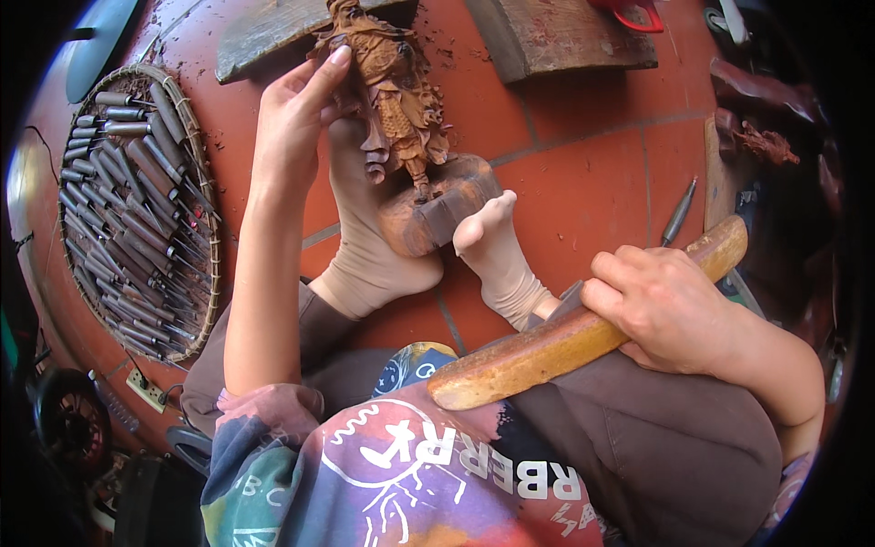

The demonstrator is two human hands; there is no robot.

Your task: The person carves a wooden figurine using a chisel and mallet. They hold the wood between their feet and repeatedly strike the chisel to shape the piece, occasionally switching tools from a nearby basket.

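A carved wooden figure point(394, 96) stands on its block-like base point(440, 208) between my stockinged feet, tilted away from me. My left hand point(310, 98) is closed on the figure's upper left side, thumb on top. Above my right thigh, my right hand point(658, 305) grips a long, slightly curved wooden bar point(519, 362) with a worn yellowish edge. Its near end reaches over my shirt. A dark piece point(567, 299) shows along the bar's far side, mostly hidden, and I cannot tell what it is.
A round woven basket point(215, 264) full of carving tools point(137, 219) lies at left. Thick wooden boards point(570, 41) sit at the far side on red tiles. A pen-like tool point(680, 214) lies at right, near dark wood pieces point(764, 91). A power socket point(146, 390) is at lower left.
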